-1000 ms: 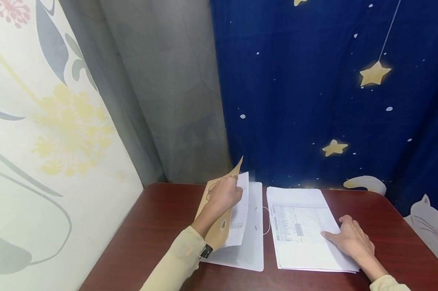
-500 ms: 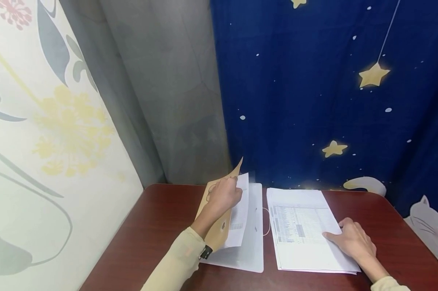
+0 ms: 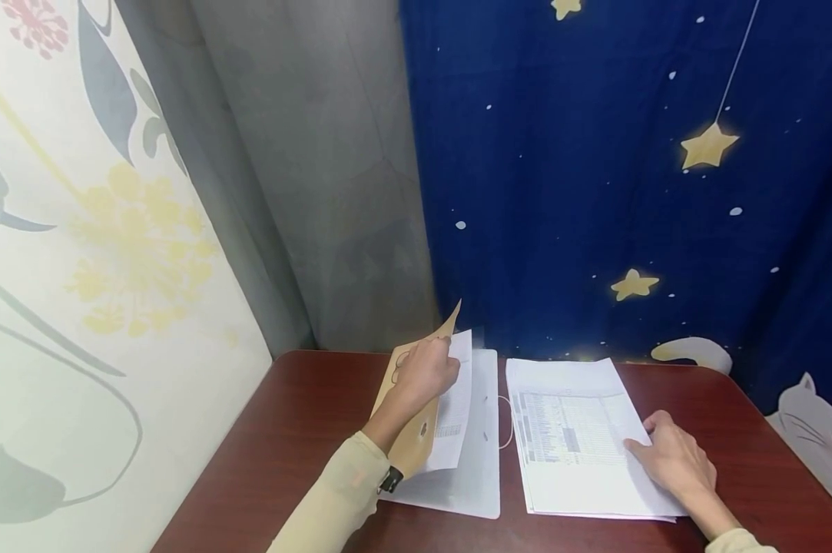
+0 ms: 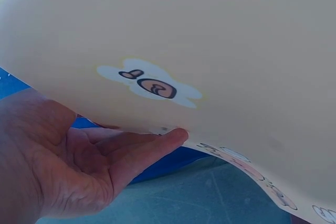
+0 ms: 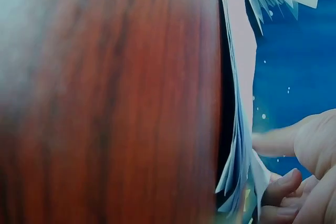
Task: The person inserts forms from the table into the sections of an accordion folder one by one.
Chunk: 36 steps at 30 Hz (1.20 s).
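One grip (image 3: 674,461), the right, shifted rightward on papers (image 3: 575,488).

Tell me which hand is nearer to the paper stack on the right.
Right: the right hand is at the right edge of the paper stack, thumb touching it. The left hand is farther off, beyond the stack's left edge, holding the tan cover.

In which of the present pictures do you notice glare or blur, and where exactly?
Head view: the papers look very bright, too faint to read; left wrist view: glare whitens the top left corner, while the cover looks dull; right wrist view: pale haze over the table at upper left, its grain soft.
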{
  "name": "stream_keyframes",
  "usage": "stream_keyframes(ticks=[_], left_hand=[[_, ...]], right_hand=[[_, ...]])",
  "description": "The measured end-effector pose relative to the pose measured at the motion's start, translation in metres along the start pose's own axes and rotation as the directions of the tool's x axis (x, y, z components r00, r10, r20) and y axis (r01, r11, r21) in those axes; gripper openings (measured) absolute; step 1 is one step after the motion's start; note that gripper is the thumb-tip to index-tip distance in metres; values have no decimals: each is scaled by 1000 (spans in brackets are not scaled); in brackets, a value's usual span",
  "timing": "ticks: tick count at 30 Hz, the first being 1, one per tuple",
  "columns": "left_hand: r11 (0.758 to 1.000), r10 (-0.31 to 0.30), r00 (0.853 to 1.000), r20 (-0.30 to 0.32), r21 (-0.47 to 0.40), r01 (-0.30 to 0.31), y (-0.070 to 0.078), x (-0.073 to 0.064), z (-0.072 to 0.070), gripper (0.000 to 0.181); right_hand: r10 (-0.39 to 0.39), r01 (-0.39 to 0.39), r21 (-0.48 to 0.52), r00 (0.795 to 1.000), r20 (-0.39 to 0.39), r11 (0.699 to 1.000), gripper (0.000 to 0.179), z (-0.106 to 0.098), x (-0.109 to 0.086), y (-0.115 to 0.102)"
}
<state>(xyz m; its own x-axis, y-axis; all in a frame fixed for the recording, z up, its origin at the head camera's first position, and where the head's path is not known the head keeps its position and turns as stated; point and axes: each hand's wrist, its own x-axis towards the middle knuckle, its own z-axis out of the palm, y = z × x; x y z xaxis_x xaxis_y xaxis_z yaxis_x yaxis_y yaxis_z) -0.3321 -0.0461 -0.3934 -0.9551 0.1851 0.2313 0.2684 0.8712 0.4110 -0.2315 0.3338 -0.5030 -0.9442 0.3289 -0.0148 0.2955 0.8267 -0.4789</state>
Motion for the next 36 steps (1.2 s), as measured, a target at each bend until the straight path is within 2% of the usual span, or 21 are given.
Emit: stream_keyframes(ticks=[3,6,10,13,19,24,26,29,33,36], left_hand=[[1000,6,1000,-2,-4,-6,0,-1,0,50],[1000,7,1000,-1,0,-7,0,-2,1,49],[1000,7,1000,1,1,-7,1,-2,1,49],[1000,10,1000,5,-9,-10,1,-2,1,49],[1000,-1,1000,3,-9,1,-1,-1,2,49],[1000,-30,1000,4,-1,30,0,1,2,49],[999,-42,999,9,-8,43,0,2,1,51],[998,-63,998,19,-14,63,0,1,1,51],[998,-60,998,25,2,60,-1,1,3,48],[998,-56,998,30,2,56,-2,1,4,47]], right_hand=[[-1,2,10,1000,-16,1000,36,-2,0,1],[0,1,19,999,-34,1000,28,-3,0,1],[-7,10,51,999,-53,999,27,-5,0,4],[-3,11,136,998,-59,991,29,-5,1,6],[88,-72,355,996,-30,932,35,-6,0,5],[119,-79,460,991,-59,884,37,-6,-5,0],[119,-67,481,990,-79,874,38,-6,-6,-2],[116,-56,479,988,-98,876,39,-6,-8,-5],[125,-61,463,986,-109,884,40,-5,-11,-8],[137,-66,477,984,-114,876,41,-7,-13,-10]])
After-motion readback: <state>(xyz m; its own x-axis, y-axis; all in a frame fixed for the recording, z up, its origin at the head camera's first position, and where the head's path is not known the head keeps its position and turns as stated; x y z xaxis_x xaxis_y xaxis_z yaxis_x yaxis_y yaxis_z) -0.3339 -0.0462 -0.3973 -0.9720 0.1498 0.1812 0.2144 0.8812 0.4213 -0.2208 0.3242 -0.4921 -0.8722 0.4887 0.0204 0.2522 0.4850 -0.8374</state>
